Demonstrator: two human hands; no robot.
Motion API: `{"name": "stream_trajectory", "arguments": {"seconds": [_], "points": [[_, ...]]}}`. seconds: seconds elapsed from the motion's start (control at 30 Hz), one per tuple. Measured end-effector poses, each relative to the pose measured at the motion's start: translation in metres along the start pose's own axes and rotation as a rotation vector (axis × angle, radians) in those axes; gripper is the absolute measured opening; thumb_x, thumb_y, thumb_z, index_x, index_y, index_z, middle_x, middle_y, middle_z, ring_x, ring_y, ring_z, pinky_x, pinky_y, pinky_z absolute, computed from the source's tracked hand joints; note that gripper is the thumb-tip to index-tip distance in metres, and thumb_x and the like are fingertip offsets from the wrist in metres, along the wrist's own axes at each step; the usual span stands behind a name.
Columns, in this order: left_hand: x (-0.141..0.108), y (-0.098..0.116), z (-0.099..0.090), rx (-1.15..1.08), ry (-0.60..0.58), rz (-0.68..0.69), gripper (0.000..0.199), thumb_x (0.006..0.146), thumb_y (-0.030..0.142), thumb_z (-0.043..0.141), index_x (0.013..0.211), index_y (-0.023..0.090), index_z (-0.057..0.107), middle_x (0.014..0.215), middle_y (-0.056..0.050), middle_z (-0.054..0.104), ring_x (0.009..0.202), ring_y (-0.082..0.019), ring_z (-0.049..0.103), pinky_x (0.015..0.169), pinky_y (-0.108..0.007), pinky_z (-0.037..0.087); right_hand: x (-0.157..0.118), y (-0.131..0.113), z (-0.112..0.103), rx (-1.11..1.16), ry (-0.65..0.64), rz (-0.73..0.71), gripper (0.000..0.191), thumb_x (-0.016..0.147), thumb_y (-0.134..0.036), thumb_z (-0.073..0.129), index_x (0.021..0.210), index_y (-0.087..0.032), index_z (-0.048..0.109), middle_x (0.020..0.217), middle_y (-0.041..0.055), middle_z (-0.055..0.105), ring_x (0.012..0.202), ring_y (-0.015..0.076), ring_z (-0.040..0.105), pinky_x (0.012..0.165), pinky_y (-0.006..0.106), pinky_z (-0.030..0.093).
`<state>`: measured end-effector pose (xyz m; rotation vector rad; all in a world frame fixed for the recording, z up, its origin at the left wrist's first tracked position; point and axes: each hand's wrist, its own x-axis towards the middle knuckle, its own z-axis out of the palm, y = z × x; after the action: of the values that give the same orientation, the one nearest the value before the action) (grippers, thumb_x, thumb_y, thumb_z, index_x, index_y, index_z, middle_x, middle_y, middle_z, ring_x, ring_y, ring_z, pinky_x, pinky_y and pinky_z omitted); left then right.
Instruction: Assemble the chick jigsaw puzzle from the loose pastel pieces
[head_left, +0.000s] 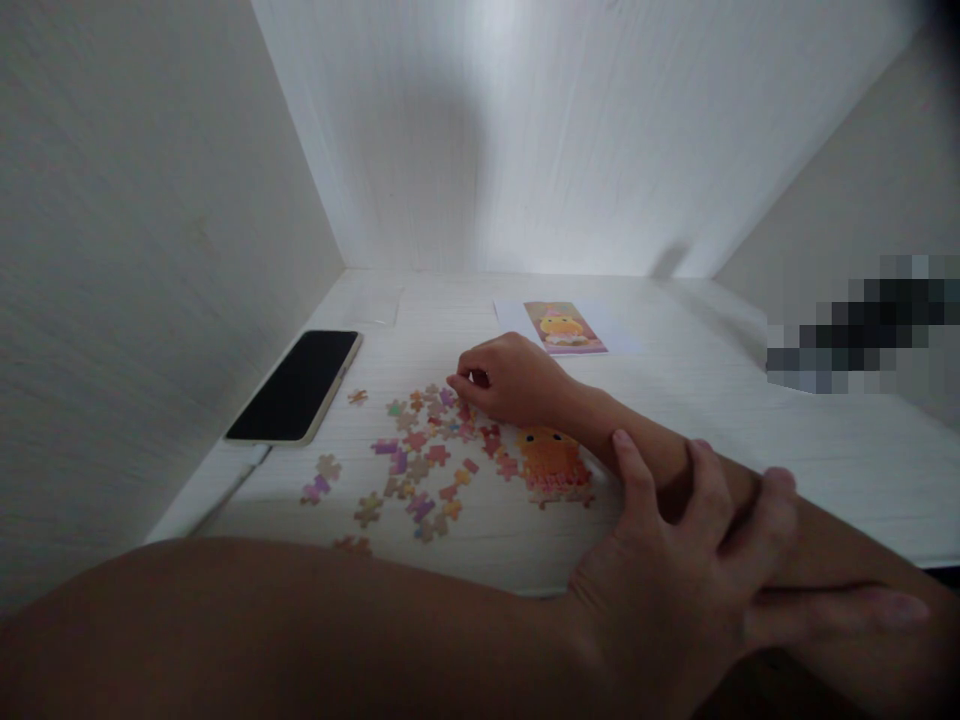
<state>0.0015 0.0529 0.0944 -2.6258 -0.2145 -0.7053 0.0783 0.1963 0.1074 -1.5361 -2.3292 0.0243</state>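
Observation:
My right hand [517, 375] hovers at the far side of a loose pile of jigsaw pieces [417, 467]. Its thumb and forefinger are curled together in a pinch, and whatever may be between the tips is too small to make out. Below that wrist lies a partly joined puzzle [555, 465] with an orange face and a pink lower part; my right forearm hides its upper edge. My left hand [675, 560] rests across the right forearm, fingers spread and nothing held.
A phone [296, 385] with a dark screen lies on the left of the white table [660, 370]. Toward the back is a printed reference picture [562, 326] on white paper. A clear plastic sheet [375, 304] lies behind the phone. White panels enclose the table.

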Motion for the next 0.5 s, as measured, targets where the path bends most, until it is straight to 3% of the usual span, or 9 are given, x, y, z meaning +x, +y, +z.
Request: {"name": "stream_trajectory", "arguments": {"seconds": [0.5], "points": [[0.0004, -0.0051, -0.0033, 0.033, -0.034, 0.015, 0.056, 0.101, 0.047, 0.043, 0.153, 0.057, 0.024, 0.158, -0.009, 0.039, 0.139, -0.038, 0.047, 0.094, -0.064, 0.056, 0.0010, -0.0004, -0.0005, 0.015, -0.031, 0.001, 0.032, 0.093, -0.036, 0.054, 0.082, -0.016, 0.077, 0.073, 0.0065, 0.071, 0.064, 0.0119, 0.051, 0.066, 0.029, 0.033]]}}
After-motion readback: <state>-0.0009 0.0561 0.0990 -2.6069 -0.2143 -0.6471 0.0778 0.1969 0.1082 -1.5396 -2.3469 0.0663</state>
